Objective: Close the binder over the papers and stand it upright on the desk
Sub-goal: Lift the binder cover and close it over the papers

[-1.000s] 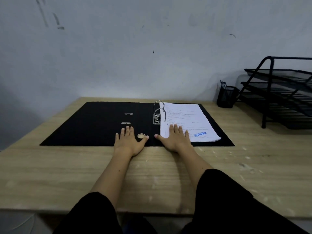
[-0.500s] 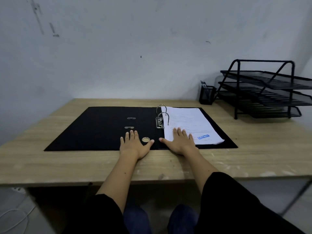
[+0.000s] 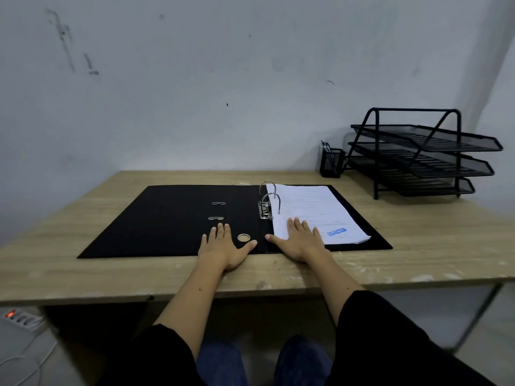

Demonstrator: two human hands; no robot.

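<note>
A black lever-arch binder (image 3: 167, 221) lies open and flat on the wooden desk (image 3: 418, 246). Its metal rings (image 3: 269, 199) stand up at the spine, and a stack of white papers (image 3: 315, 210) with a blue stamp sits on the right half. My left hand (image 3: 225, 246) rests palm down on the binder's near edge, fingers spread, beside the round spine hole (image 3: 243, 237). My right hand (image 3: 299, 240) lies flat with its fingers on the near corner of the papers. Neither hand grips anything.
A black three-tier mesh letter tray (image 3: 423, 154) stands at the desk's back right, with a black mesh pen cup (image 3: 331, 162) to its left against the wall. A white power strip (image 3: 19, 319) lies on the floor at lower left.
The camera has pulled back and tilted, so the desk's front edge and my knees show. Both hands stay flat in the same places on the binder and papers.
</note>
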